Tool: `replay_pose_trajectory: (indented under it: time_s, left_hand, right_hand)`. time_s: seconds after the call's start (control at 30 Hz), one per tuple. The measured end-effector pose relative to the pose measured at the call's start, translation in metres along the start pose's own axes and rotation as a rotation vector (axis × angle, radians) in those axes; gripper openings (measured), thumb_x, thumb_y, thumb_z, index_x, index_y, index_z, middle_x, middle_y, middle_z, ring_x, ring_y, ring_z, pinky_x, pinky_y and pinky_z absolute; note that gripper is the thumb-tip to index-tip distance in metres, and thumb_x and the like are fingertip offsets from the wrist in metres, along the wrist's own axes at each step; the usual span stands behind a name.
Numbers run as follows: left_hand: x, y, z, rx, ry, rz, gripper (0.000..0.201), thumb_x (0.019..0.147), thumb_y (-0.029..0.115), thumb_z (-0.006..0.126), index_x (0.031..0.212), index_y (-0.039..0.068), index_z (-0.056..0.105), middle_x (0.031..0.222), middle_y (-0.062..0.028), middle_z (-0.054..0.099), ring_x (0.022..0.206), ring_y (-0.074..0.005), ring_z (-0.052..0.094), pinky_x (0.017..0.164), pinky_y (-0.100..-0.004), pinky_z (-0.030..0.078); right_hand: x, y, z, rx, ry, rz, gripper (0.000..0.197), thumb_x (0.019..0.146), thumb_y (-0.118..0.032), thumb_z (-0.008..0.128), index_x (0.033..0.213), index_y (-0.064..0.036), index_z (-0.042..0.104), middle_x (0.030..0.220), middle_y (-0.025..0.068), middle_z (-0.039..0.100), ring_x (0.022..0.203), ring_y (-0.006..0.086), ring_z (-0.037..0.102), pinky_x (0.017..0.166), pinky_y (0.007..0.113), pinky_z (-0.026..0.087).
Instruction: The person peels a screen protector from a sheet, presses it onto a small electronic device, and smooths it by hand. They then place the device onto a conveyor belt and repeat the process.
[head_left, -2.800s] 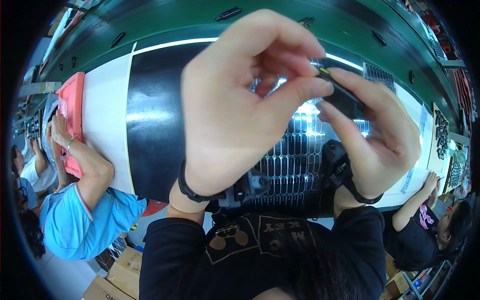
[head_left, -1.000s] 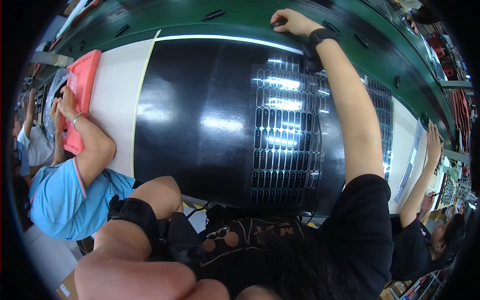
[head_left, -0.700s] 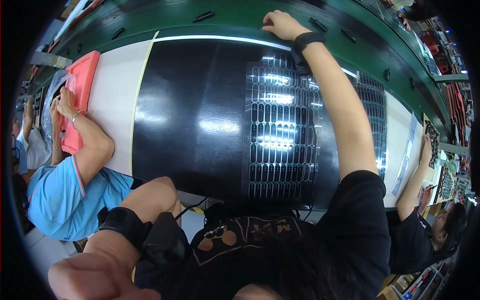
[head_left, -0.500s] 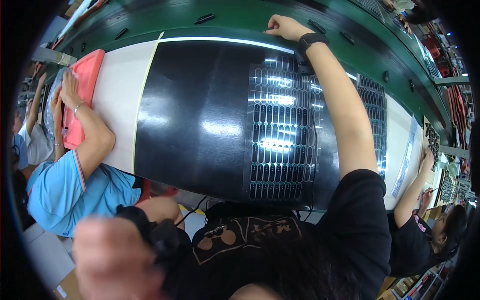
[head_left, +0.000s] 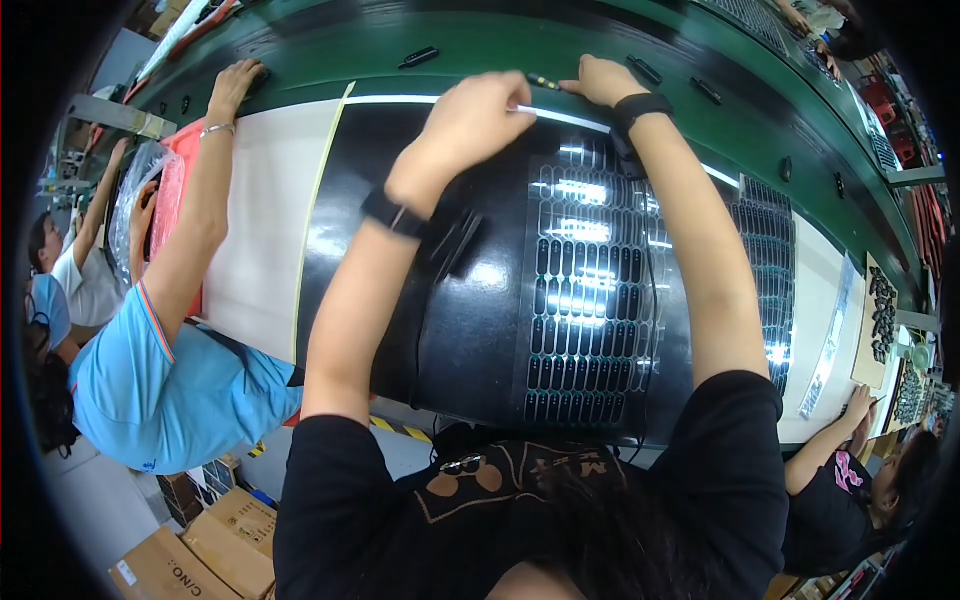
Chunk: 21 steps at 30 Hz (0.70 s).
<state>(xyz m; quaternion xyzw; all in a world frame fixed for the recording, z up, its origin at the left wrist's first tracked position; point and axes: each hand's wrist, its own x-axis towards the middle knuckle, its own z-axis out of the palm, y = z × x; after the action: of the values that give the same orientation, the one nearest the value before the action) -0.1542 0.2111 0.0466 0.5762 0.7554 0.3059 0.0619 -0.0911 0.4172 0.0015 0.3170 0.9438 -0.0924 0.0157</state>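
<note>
My right hand [head_left: 605, 82] is over the far green belt, its fingertips pinched on one end of a small, slim black piece with yellow marks [head_left: 544, 81]. Close to the other end of that piece is my left hand [head_left: 478, 118], with curled fingers; what they hold, if anything, is hidden. Black bands circle both my wrists. Below my hands, a clear sheet of oval labels [head_left: 584, 290] lies on a glossy black mat [head_left: 480, 340]. Slim black devices lie on the belt, one left of my hands [head_left: 418, 57] and another right of them [head_left: 645, 69].
The green belt [head_left: 330, 55] runs along the far side. A second label sheet [head_left: 765, 270] lies to the right. At left, a co-worker in blue reaches to the belt beside a red tray [head_left: 185, 170]. Another person sits at right. Cardboard boxes [head_left: 165, 570] stand at lower left.
My left hand has come up from the lower left to beside my right hand. My right hand has shifted slightly right and down. The blue-sleeved co-worker's arm now reaches to the belt.
</note>
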Motion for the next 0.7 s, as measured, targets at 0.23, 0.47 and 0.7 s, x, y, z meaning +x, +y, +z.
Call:
replay_pose_trajectory:
  time_s: [0.23, 0.47, 0.7]
  left_hand:
    - [0.092, -0.067, 0.043, 0.138, -0.152, -0.128, 0.027, 0.069, 0.028, 0.065, 0.088, 0.009, 0.060, 0.085, -0.0099, 0.059, 0.082, -0.0257, 0.057, 0.072, -0.0329, 0.045]
    - [0.111, -0.053, 0.030, 0.245, -0.414, -0.295, 0.037, 0.070, 0.038, 0.061, 0.092, 0.009, 0.062, 0.089, -0.0102, 0.061, 0.083, -0.0249, 0.058, 0.073, -0.0324, 0.045]
    - [0.113, -0.055, 0.039, 0.480, -0.315, -0.388, 0.035, 0.075, 0.038, 0.055, 0.088, 0.007, 0.063, 0.088, -0.0128, 0.062, 0.085, -0.0266, 0.058, 0.073, -0.0337, 0.045]
  right_hand:
    - [-0.030, 0.023, -0.027, 0.627, -0.117, -0.181, 0.031, 0.078, -0.029, 0.058, 0.095, -0.0036, 0.053, 0.082, 0.0048, 0.059, 0.077, 0.0139, 0.054, 0.067, 0.024, 0.042]
    - [-0.082, 0.057, -0.047, 0.901, -0.137, -0.046, 0.028, 0.081, -0.024, 0.054, 0.100, -0.0034, 0.053, 0.086, 0.0050, 0.059, 0.080, 0.0131, 0.054, 0.071, 0.022, 0.041]
    - [-0.001, 0.004, -0.025, 0.571, -0.218, -0.063, 0.026, 0.078, -0.021, 0.055, 0.096, -0.0025, 0.056, 0.083, 0.0067, 0.060, 0.075, 0.0153, 0.056, 0.066, 0.026, 0.043]
